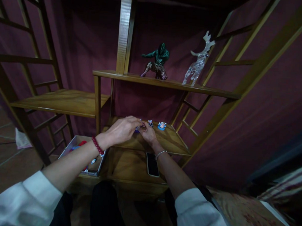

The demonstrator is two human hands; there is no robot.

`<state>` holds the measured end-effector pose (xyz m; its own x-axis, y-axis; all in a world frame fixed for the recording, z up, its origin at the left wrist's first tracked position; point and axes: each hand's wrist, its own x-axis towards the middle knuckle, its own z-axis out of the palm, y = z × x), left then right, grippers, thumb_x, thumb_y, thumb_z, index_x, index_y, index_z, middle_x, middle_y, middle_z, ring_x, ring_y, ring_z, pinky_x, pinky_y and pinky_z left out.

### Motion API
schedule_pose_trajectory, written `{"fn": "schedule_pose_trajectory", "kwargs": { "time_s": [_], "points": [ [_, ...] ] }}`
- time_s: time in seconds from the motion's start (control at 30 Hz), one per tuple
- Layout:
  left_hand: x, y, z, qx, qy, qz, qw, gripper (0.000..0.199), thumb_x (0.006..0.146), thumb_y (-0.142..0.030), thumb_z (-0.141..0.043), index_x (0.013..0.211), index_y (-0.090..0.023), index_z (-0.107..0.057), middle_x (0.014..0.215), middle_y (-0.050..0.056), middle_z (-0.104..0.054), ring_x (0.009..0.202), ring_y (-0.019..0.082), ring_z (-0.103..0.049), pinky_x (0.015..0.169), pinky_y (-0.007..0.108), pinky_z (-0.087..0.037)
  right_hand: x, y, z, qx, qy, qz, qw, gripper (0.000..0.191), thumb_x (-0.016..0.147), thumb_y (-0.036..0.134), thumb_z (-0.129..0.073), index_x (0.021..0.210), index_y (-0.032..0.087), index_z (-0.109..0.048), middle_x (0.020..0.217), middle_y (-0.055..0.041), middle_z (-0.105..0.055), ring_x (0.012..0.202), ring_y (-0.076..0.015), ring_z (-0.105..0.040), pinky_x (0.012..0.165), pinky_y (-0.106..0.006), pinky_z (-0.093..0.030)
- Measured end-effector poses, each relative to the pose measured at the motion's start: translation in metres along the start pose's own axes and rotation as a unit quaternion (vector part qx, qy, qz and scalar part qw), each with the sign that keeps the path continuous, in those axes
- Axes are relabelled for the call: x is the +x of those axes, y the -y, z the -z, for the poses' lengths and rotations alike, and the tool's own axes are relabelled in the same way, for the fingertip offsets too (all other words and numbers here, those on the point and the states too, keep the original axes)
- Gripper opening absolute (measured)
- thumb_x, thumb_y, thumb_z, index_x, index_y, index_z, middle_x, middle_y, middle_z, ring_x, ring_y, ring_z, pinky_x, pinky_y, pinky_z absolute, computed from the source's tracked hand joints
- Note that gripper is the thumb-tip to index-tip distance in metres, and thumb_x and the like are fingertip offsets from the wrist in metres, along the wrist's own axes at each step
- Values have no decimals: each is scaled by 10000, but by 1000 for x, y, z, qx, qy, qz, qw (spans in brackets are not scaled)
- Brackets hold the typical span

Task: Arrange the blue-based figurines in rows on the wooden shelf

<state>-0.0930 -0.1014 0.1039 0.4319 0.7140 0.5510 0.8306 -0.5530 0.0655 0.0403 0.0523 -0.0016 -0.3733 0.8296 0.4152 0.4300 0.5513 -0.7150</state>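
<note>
Together, left hand (pixel 124 129) and right hand (pixel 148 133) meet over the lower shelf (pixel 171 142), fingers bent about a small figure (pixel 137 129), seemingly purple-based, mostly hidden, back from the front edge; cannot tell whether either grips it. Blue-based figurine (pixel 161 126) stands toward the back right corner. Phone (pixel 152 165) lies below the front edge.

We record the shelving unit (pixel 124 34) as wood, smooth with a low varnished gloss. The deer figure (pixel 197 66) looks like clear, shiny glass or plastic; the crouching figure (pixel 160 58) has a metallic sheen. We note glossy phone glass (pixel 152 165), matt cloth sleeves (pixel 32 198) and polished red beads (pixel 94 144). The mostly hidden purple item (pixel 136 129) we cannot judge.
</note>
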Motion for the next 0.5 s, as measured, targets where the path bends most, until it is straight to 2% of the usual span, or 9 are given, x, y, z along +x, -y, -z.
{"fn": "schedule_pose_trajectory", "kwargs": {
  "time_s": [0.1,0.2,0.3,0.5],
  "points": [
    [-25,-15,-11,-45,-15,-20,999,360,811,-73,-349,1076,-186,-565,1115,42,-596,1045,132,-522,939,276,-412,-5,1,5,-6,-25,-22,999,421,732,272,-563,1129,140,-513,1125,-104,-589,1013,-173,-561,868,-316,-462],
    [-46,-19,-22,-76,17,3,997,354,808,-72,-352,1053,-180,-584,1073,46,-619,1006,127,-551,891,251,-445,-14,0,11,-9,-46,-51,998,419,746,273,-537,1137,124,-505,1126,-129,-586,1008,-182,-566,875,-343,-456],
    [-62,-17,-27,-82,47,19,995,356,799,-69,-358,1043,-171,-596,1055,50,-632,981,136,-570,868,253,-457,-24,-7,14,13,-67,-72,995,421,726,254,-544,1126,127,-512,1083,-123,-604,971,-176,-585,874,-346,-455],
    [-85,-7,-29,-94,67,29,993,375,802,-85,-354,1072,-199,-589,1022,33,-645,967,141,-582,858,258,-452,-33,-14,11,56,-84,-94,990,372,700,252,-539,1050,130,-559,986,-92,-636,900,-158,-607,883,-344,-450]
  ]
}}
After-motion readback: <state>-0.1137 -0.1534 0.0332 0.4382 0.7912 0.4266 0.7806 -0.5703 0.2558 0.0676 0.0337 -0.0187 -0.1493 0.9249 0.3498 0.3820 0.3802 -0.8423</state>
